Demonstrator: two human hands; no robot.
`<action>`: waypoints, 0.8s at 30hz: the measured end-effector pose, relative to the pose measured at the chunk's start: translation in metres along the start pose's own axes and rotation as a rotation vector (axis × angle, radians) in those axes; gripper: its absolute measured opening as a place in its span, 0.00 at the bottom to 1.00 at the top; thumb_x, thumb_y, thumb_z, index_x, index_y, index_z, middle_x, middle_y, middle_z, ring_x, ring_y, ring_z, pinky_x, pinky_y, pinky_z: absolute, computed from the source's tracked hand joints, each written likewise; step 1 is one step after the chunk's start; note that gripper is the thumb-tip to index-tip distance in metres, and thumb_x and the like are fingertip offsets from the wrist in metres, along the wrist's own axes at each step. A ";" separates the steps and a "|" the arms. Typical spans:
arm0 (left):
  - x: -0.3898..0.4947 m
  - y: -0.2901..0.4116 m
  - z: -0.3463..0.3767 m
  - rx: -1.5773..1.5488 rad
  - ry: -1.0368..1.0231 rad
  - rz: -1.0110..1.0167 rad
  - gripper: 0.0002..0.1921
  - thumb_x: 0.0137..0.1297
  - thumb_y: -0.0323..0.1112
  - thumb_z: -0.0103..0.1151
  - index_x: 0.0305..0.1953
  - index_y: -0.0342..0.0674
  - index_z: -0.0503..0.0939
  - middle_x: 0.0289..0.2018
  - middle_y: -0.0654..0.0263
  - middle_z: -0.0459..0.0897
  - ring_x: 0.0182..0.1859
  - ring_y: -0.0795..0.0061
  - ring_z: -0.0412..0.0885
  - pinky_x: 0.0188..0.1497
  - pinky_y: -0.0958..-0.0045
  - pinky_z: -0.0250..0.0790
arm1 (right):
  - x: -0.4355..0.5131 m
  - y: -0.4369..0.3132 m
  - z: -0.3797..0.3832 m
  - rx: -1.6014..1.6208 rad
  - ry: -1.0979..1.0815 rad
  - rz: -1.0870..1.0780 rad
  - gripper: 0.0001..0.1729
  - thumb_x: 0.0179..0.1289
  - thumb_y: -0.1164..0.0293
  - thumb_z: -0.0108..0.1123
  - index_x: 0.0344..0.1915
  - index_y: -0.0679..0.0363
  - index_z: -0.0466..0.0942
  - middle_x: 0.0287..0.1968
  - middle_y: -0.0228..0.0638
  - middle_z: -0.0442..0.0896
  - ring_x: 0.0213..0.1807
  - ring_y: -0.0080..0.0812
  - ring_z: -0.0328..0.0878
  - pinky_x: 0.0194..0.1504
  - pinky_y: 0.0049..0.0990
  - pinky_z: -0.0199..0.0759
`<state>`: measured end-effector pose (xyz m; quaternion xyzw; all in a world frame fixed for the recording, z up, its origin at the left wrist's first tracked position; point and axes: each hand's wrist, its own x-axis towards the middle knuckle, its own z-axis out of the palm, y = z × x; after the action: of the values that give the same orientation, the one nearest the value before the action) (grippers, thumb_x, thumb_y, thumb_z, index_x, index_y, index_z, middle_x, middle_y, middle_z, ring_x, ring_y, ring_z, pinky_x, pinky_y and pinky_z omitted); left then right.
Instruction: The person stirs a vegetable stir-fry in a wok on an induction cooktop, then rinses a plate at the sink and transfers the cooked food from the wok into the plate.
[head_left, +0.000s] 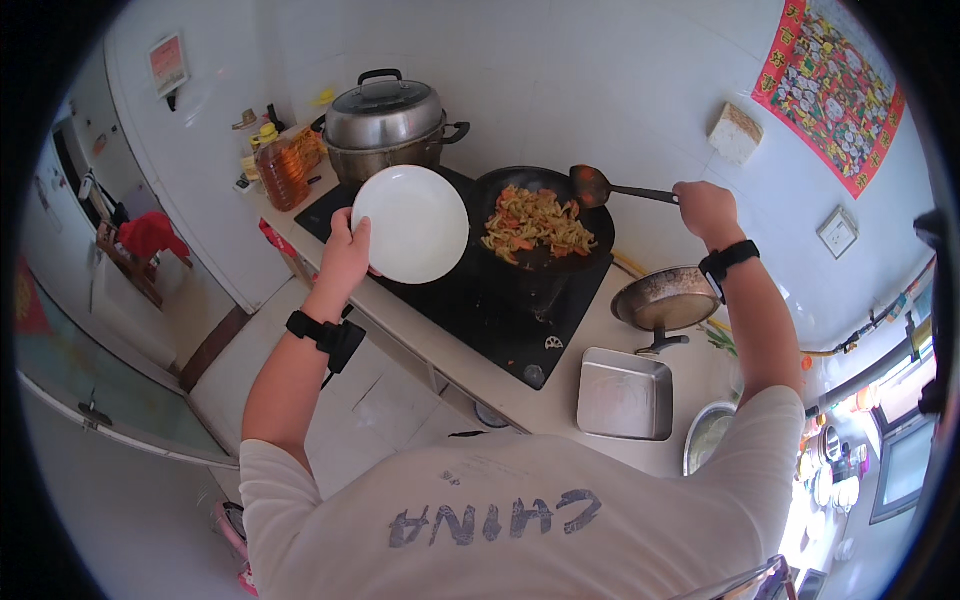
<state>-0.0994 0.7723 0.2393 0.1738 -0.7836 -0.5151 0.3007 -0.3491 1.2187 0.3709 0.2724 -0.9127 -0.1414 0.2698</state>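
A white round plate (411, 225) is held at its left edge by my left hand (347, 247), its bare face turned up towards the camera. Just right of it, a black wok (491, 187) sits on the black glass cooktop (480, 307) and holds cooked sliced vegetables (536, 225) with orange and yellow-green pieces. My right hand (707, 212) grips the end of a dark cooking ladle's handle; the ladle (590, 187) has its head at the wok's upper right rim, with a bit of orange food on it.
Behind the plate stands a lidded steel steamer pot (386, 120), with a cooking oil bottle (282, 169) to its left. Right of the cooktop are an upturned pan or lid (666, 298), a rectangular steel tray (625, 394) and an oval metal dish (709, 435). The tiled wall (540, 90) rises behind.
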 end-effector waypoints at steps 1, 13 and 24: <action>0.007 -0.002 0.005 -0.028 -0.018 -0.040 0.21 0.77 0.44 0.44 0.60 0.33 0.61 0.43 0.50 0.81 0.31 0.61 0.85 0.24 0.69 0.78 | 0.010 0.002 0.005 -0.018 -0.050 -0.001 0.09 0.59 0.71 0.54 0.33 0.54 0.83 0.33 0.40 0.86 0.40 0.46 0.84 0.38 0.43 0.78; 0.060 -0.025 0.025 -0.076 -0.125 -0.040 0.23 0.78 0.50 0.43 0.58 0.33 0.64 0.37 0.51 0.82 0.25 0.64 0.84 0.24 0.67 0.77 | 0.053 -0.035 0.012 0.089 -0.193 0.090 0.12 0.63 0.58 0.58 0.43 0.45 0.85 0.38 0.32 0.87 0.44 0.41 0.84 0.43 0.39 0.78; 0.082 -0.021 0.019 -0.066 -0.241 -0.076 0.24 0.78 0.50 0.43 0.58 0.34 0.66 0.40 0.51 0.83 0.29 0.64 0.84 0.26 0.68 0.77 | 0.034 -0.007 0.030 0.339 -0.760 0.102 0.19 0.58 0.55 0.62 0.40 0.58 0.86 0.34 0.43 0.87 0.38 0.42 0.84 0.41 0.37 0.75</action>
<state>-0.1751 0.7298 0.2387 0.1302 -0.7895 -0.5688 0.1900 -0.3874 1.1971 0.3578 0.1960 -0.9700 -0.0660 -0.1281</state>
